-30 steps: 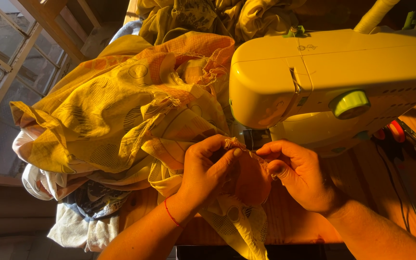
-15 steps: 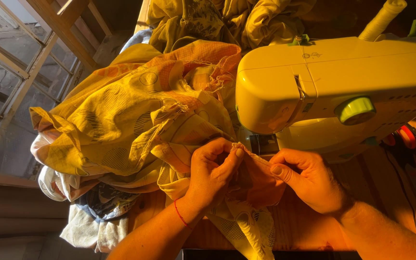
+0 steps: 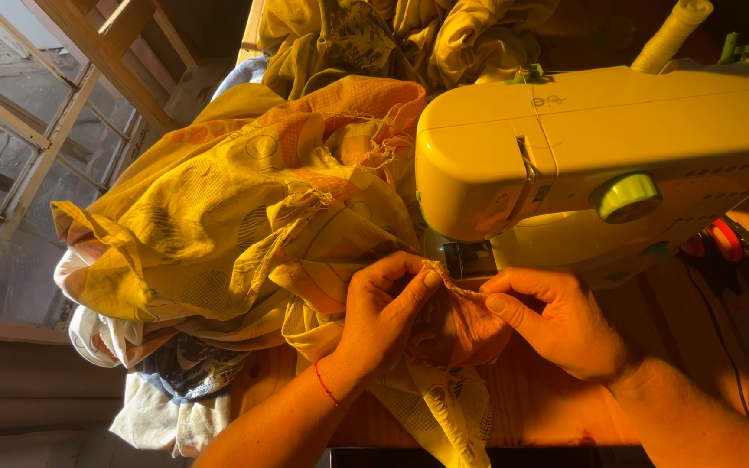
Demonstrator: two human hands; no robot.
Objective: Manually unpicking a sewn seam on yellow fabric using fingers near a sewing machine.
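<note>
Both the left hand (image 3: 383, 316) and right hand (image 3: 556, 321) were pinched on the fabric edge (image 3: 454, 290) just before the sewing machine (image 3: 600, 165), where bunched cloth risked puckering or nearby fingertips catching.

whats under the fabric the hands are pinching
Both hands, left hand and right hand, pinch the yellow fabric before the sewing machine. Below it the wooden table shows; the needle plate is covered.
</note>
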